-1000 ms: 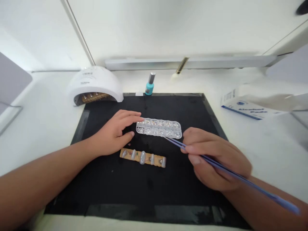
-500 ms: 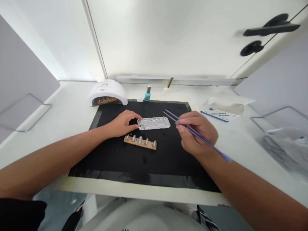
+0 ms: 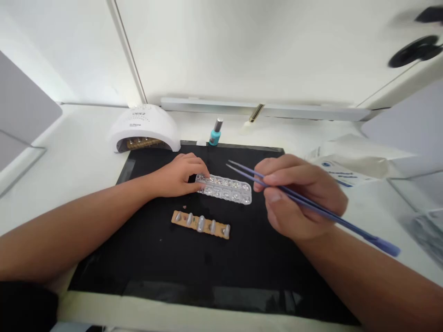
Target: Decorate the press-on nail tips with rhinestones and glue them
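My left hand point(image 3: 183, 175) grips the left end of a clear compartment case point(image 3: 226, 189), its thumb on the near side and fingers on the far side. Small shiny rhinestones appear to fill the compartments. In my right hand point(image 3: 301, 193) is a pair of blue-purple tweezers point(image 3: 287, 190), pinched between thumb and fingers. The tips are slightly apart, pointing left above the case's far side, with nothing visible between them. Nearer to me lies a tan strip point(image 3: 207, 226) bearing several silvery nail tips point(image 3: 201, 224). A tiny speck point(image 3: 184, 207) rests by its left end.
A black mat point(image 3: 166, 267) covers the white table. Behind it stand a white nail lamp point(image 3: 143, 124), with another strip of nail tips inside, and a turquoise polish bottle point(image 3: 215, 133). A gold-handled brush point(image 3: 256, 114) leans at the back. An alcohol pads box point(image 3: 341, 173) sits at right.
The view has come closer and shifted. The case has swung, its right end now nearer to me. The tweezers' tips have moved left over it, and the left fingers reach further onto the case.
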The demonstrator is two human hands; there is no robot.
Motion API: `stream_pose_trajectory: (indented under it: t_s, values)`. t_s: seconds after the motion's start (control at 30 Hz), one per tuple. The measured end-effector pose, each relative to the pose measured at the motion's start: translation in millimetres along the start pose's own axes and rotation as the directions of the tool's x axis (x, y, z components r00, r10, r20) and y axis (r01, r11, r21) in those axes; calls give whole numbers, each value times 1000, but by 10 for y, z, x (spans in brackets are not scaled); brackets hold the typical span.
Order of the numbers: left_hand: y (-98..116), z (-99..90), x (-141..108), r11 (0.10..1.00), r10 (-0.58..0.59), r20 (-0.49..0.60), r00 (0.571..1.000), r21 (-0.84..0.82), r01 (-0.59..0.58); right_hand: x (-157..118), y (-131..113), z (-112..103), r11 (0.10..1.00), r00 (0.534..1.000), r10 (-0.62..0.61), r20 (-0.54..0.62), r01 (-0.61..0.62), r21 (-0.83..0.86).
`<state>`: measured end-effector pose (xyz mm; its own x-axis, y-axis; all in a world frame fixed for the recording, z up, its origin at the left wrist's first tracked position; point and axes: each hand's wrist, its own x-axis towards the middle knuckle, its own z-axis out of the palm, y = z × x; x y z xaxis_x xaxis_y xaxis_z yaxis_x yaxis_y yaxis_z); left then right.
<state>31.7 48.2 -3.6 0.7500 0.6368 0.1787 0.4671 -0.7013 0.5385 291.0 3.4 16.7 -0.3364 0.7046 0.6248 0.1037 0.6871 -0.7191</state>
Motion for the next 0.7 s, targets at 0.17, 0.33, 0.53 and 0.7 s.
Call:
stream_pose_trajectory:
  t_s: [0.17, 0.33, 0.53, 0.7]
  values:
    - [-28, -32, -23, 996, 48, 22, 999, -72, -46, -42, 102, 115, 994, 998, -59, 11, 57, 95]
    - [37, -81, -18, 994, 17, 38, 999, -111, -12, -92, 139, 123, 981, 999, -26, 46, 17, 192]
    - [78, -90, -17, 992, 3, 42, 999, -130, 2, -73, 80, 136, 977, 1000, -11, 21, 6, 214]
    - [62, -68, -27, 995, -12, 35, 999, -96, 15, 1, -130, 57, 984, 1000, -11, 15, 9, 179]
